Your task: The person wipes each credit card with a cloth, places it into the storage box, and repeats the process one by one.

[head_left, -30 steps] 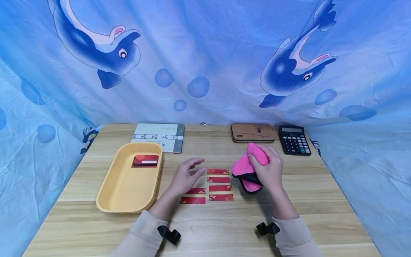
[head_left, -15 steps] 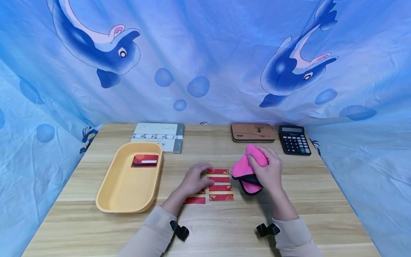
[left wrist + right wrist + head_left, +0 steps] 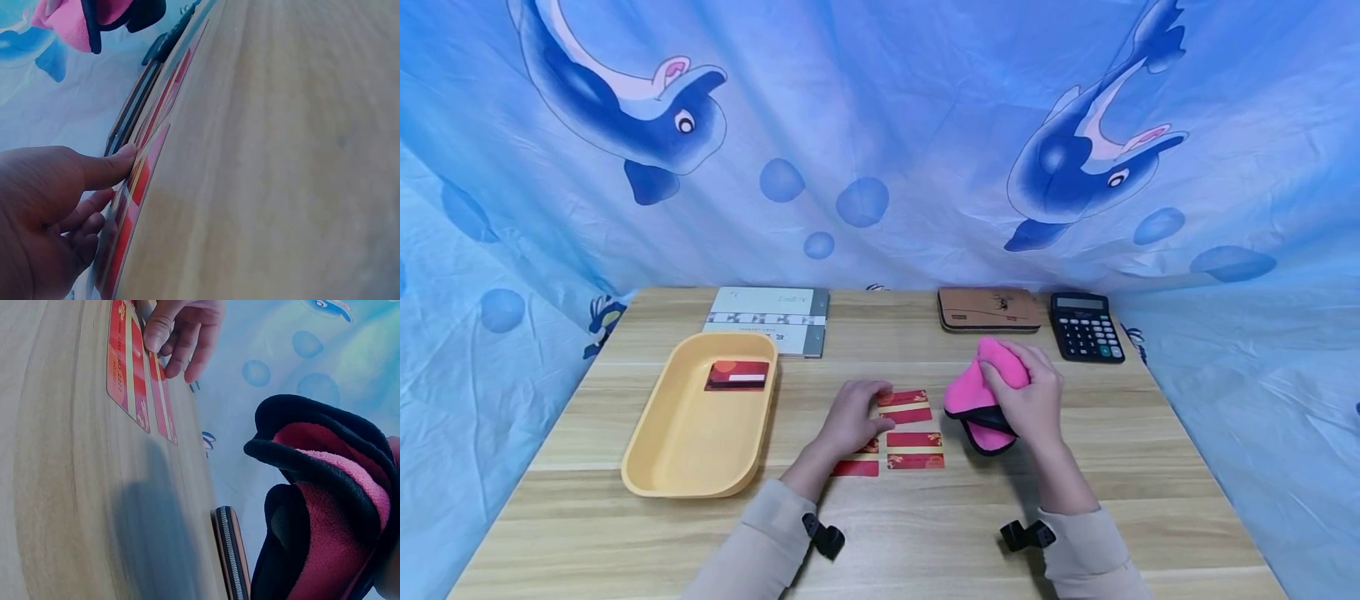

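In the head view, my left hand (image 3: 850,421) pinches the left end of a red card with a pale stripe (image 3: 906,406), thumb at the near edge and fingers at the far edge. This card lies slightly turned on the table. A similar red card (image 3: 915,451) lies just in front of it. Another red card (image 3: 856,468) is partly covered by my left hand and wrist. My right hand (image 3: 1032,392) grips a bunched pink cloth with black edging (image 3: 970,392), held above the table right of the cards. Its folds show in the right wrist view.
A yellow tray (image 3: 632,454) stands at the left with a red card (image 3: 737,376) showing its dark strip inside. Behind it lies a pale notebook (image 3: 771,304). A brown zipped wallet (image 3: 988,310) and a black calculator (image 3: 1087,327) lie at the back right.
My left hand has moved right from above the table to the upper card and taken hold of its end. That card has turned and shifted slightly left. My right hand stays nearly still with the cloth.
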A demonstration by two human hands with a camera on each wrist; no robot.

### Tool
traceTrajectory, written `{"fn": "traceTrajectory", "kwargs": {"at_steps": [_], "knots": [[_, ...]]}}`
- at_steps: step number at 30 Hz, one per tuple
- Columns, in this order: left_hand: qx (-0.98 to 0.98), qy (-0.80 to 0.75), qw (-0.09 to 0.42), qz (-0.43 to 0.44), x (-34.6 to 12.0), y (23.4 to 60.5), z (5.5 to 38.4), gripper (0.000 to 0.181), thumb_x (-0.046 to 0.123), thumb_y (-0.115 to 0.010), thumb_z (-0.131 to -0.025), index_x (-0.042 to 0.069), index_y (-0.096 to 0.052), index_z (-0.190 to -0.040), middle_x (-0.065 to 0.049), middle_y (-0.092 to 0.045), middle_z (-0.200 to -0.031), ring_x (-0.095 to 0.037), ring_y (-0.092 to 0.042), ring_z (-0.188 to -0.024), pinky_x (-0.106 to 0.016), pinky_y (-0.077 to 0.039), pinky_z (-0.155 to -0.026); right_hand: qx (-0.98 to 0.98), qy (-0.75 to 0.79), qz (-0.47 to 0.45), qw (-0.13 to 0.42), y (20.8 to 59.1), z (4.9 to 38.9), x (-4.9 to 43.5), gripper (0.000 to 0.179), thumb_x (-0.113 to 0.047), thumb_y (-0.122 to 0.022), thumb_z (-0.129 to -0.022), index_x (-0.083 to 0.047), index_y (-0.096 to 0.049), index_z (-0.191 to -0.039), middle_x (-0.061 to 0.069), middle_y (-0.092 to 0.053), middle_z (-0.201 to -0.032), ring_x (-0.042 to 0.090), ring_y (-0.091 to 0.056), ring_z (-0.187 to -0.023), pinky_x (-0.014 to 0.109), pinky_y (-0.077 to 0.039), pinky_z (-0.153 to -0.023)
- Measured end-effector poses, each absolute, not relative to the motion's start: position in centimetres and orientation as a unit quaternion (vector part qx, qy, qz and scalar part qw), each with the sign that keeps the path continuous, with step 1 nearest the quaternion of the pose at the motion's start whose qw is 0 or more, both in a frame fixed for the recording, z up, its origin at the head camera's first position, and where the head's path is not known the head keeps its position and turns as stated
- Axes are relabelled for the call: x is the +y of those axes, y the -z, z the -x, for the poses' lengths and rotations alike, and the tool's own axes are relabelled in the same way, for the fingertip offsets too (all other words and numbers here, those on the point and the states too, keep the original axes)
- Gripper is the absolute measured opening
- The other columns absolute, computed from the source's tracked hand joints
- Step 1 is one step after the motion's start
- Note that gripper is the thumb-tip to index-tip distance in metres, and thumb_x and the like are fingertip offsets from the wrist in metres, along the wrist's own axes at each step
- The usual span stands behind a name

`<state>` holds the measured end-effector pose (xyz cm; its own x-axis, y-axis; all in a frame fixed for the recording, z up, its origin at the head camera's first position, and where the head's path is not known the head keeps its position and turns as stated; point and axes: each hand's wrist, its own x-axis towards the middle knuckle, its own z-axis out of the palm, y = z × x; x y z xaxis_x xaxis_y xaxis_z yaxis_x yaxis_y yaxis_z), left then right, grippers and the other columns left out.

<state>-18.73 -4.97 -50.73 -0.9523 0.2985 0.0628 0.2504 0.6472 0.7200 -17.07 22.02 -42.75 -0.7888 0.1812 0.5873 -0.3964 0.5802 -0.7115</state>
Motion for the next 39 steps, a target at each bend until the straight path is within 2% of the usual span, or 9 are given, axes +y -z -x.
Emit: {"fn": "traceTrajectory", "kwargs": {"at_steps": [5,10,14,18,23,28,33,37,39], "knots": [[0.905,-0.402,0.042,-0.135,-4.9,50.6,18.7,0.053,0.017,-0.085,-0.083,0.011,-0.064,-0.132,-0.006,-0.062,-0.13,-0.024,-0.049,-0.123,-0.044,-0.043,-0.108,-0.834,-0.452,-0.06,0.312,42.7,16.9,22.0,0.04,-0.011,-0.087,-0.08,-0.006,-0.075,-0.118,0.012,-0.071,-0.107,0.019,-0.062,-0.094,0.02,-0.045,-0.071],[0.889,-0.433,0.054,-0.137,-4.8,50.5,18.5,0.052,0.011,-0.084,-0.084,0.014,-0.062,-0.132,-0.006,-0.055,-0.133,-0.025,-0.049,-0.122,-0.046,-0.044,-0.108,-0.834,-0.45,-0.058,0.315,42.9,16.9,22.1,0.04,-0.011,-0.087,-0.079,-0.006,-0.075,-0.117,0.012,-0.071,-0.107,0.019,-0.062,-0.094,0.02,-0.045,-0.071],[0.877,-0.458,0.043,-0.14,-4.6,50.6,18.5,0.062,0.003,-0.082,-0.084,0.013,-0.058,-0.14,-0.005,-0.053,-0.131,-0.019,-0.055,-0.103,-0.035,-0.054,-0.09,-0.832,-0.45,-0.063,0.319,42.9,16.9,22.1,0.04,-0.011,-0.087,-0.079,-0.006,-0.075,-0.116,0.012,-0.071,-0.106,0.019,-0.063,-0.093,0.019,-0.044,-0.07],[0.863,-0.494,0.009,-0.107,-4.7,51.0,18.5,0.064,-0.001,-0.078,-0.086,0.005,-0.053,-0.145,-0.007,-0.063,-0.123,-0.015,-0.06,-0.085,-0.028,-0.057,-0.072,-0.83,-0.451,-0.065,0.321,43.0,16.9,22.0,0.04,-0.011,-0.087,-0.079,-0.005,-0.075,-0.116,0.012,-0.071,-0.107,0.021,-0.063,-0.094,0.02,-0.045,-0.07],[0.834,-0.551,-0.027,-0.012,-4.8,50.6,18.7,0.043,0.006,-0.075,-0.091,0.006,-0.066,-0.132,-0.009,-0.076,-0.107,-0.02,-0.072,-0.094,-0.036,-0.061,-0.084,-0.831,-0.456,-0.061,0.313,43.0,16.8,21.9,0.04,-0.012,-0.087,-0.08,-0.005,-0.074,-0.118,0.011,-0.071,-0.111,0.022,-0.064,-0.097,0.02,-0.046,-0.073],[0.785,-0.617,-0.019,0.054,-4.9,48.8,18.9,0.026,0.012,-0.075,-0.092,0.008,-0.074,-0.118,-0.007,-0.076,-0.108,-0.02,-0.072,-0.103,-0.034,-0.06,-0.089,-0.829,-0.457,-0.067,0.316,42.9,16.9,21.7,0.04,-0.011,-0.087,-0.079,-0.006,-0.075,-0.116,0.011,-0.071,-0.11,0.022,-0.064,-0.097,0.019,-0.047,-0.074],[0.707,-0.701,0.015,0.093,-4.5,46.4,18.8,0.03,0.015,-0.073,-0.095,0.011,-0.071,-0.125,-0.005,-0.075,-0.112,-0.018,-0.072,-0.103,-0.034,-0.06,-0.088,-0.823,-0.452,-0.107,0.326,42.6,17.0,20.6,0.039,-0.008,-0.087,-0.076,-0.005,-0.075,-0.114,0.011,-0.072,-0.107,0.023,-0.065,-0.095,0.019,-0.048,-0.074],[0.647,-0.757,0.03,0.083,-3.8,44.5,18.2,0.036,0.01,-0.068,-0.098,0.007,-0.064,-0.133,-0.012,-0.072,-0.119,-0.022,-0.072,-0.105,-0.042,-0.057,-0.093,-0.82,-0.454,-0.146,0.317,42.4,16.7,19.1,0.039,-0.008,-0.086,-0.076,-0.006,-0.076,-0.114,0.008,-0.072,-0.109,0.022,-0.066,-0.096,0.02,-0.05,-0.076],[0.634,-0.769,0.038,0.069,-3.4,43.7,17.8,0.037,0.009,-0.065,-0.099,0.004,-0.061,-0.136,-0.014,-0.071,-0.121,-0.023,-0.072,-0.106,-0.042,-0.056,-0.094,-0.82,-0.449,-0.163,0.314,42.5,16.6,18.3,0.039,-0.008,-0.085,-0.077,-0.007,-0.076,-0.114,0.008,-0.072,-0.109,0.022,-0.067,-0.095,0.022,-0.053,-0.075]]}}
